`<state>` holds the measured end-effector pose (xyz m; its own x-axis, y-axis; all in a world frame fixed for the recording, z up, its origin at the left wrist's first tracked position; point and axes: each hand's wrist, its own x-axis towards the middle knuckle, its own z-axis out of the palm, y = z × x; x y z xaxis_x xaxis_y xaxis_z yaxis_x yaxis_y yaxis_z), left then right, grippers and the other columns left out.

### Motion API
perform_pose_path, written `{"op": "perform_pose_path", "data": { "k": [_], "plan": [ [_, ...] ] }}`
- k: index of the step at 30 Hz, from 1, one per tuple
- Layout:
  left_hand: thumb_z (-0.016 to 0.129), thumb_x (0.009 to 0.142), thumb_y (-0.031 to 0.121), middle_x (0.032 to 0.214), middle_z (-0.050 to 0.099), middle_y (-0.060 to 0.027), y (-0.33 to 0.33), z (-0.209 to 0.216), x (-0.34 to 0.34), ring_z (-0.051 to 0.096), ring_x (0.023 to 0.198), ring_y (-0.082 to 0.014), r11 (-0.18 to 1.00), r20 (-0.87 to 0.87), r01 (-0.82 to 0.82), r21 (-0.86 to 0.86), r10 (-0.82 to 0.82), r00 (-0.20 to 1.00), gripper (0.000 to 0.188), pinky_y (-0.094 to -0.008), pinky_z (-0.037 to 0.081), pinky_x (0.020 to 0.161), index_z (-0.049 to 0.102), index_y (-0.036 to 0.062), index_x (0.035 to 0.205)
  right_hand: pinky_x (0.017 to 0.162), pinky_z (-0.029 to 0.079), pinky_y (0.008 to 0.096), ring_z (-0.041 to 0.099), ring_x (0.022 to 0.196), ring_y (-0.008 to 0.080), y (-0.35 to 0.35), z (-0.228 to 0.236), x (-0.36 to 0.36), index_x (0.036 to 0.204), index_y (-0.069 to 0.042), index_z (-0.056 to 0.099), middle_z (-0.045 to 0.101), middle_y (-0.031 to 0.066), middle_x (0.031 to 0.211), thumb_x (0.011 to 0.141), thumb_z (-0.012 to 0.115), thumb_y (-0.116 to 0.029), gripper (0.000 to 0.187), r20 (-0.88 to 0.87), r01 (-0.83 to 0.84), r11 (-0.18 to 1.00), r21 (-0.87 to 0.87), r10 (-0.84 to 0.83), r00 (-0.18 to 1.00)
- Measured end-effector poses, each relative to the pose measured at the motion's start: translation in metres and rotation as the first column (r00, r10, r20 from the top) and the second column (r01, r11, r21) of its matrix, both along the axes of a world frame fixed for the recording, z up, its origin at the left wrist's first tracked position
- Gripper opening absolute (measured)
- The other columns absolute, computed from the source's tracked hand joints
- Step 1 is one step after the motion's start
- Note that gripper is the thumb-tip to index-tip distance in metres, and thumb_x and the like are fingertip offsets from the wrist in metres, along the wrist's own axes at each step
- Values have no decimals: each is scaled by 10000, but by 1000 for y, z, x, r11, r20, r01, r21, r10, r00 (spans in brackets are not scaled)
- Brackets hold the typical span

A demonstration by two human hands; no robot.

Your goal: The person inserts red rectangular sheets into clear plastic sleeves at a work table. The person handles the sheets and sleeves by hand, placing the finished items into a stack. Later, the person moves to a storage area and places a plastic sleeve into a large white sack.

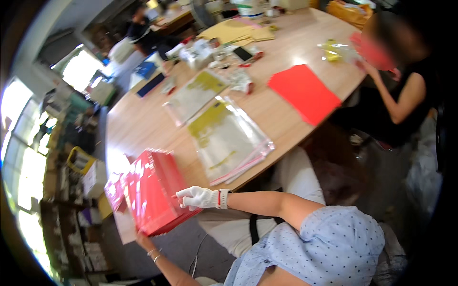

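Observation:
A thick pile of red sheets in glossy clear plastic, a red packet (157, 188), lies at the left near edge of the table. My bare left hand (144, 240) grips its near corner, with the fingers partly hidden by the packet. Beside the packet's right side is my right hand (196, 197) in a white glove with bare fingertips. Its fingers are loosely bent and apart, with nothing visible in them. To the packet's right lies a stack of clear plastic bags (229, 143) with yellow-green printing. Another clear bag pile (198, 93) lies beyond it.
Red sheets (305, 93) lie to the right on the wooden table (281, 126). Further back are a dark phone (243, 54), crumpled wrappings and yellow sheets (236, 31). A co-worker (400, 95) sits at the right, holding something red. Pink plastic (116, 190) lies left of the packet.

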<state>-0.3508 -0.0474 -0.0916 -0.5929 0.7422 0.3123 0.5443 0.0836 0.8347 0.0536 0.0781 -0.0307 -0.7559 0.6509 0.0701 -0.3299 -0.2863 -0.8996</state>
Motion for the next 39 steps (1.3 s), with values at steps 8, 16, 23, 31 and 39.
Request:
{"op": "perform_pose_path", "data": {
  "k": [8, 16, 23, 31, 39],
  "plan": [
    [428, 928, 224, 1301, 378, -194, 6, 83, 100, 436, 1165, -268, 836, -390, -299, 461, 493, 777, 446, -359, 395, 914, 348, -69, 1253, 623, 435, 247, 504, 699, 104, -17, -76, 322, 885, -50, 520, 541, 20, 787, 809, 529, -18, 83, -38, 990, 142, 2, -989, 142],
    [501, 888, 191, 779, 588, -107, 48, 120, 279, 572, 686, -209, 820, -392, 438, 370, -289, 873, 212, -339, 462, 689, 520, -19, 910, 824, 462, 352, 561, 943, 277, 23, -48, 442, 965, -39, 560, 579, 112, 1025, 660, 672, -127, 336, 132, -131, 132, 983, -991, -10],
    [540, 783, 10, 1174, 532, -158, 127, 76, 393, 558, 996, -315, 682, -158, 712, -170, -732, 663, 326, -347, 468, 812, 526, 1, 1108, 595, 473, 366, 590, 716, 273, 30, -25, 443, 809, -124, 579, 602, 85, 742, 762, 600, -153, 59, 60, 33, 58, 998, -995, -75],
    [517, 774, 111, 1033, 575, -109, 181, 22, 414, 557, 891, -262, 741, -676, 262, -619, -672, 302, 171, -366, 465, 766, 598, 45, 909, 786, 464, 342, 575, 824, 262, -74, -45, 396, 817, -36, 543, 585, 137, 938, 709, 675, -100, 183, -64, 253, -73, 965, -997, -41],
    [454, 865, 181, 860, 612, -149, 206, -13, 379, 564, 832, -327, 801, -458, 517, -302, -598, 658, 187, -425, 451, 746, 575, 40, 845, 382, 307, 214, 396, 446, 86, -40, -83, 448, 1059, -108, 494, 487, -16, 668, 892, 453, -244, 219, 238, 945, 287, -160, -917, 319]
  ]
}}
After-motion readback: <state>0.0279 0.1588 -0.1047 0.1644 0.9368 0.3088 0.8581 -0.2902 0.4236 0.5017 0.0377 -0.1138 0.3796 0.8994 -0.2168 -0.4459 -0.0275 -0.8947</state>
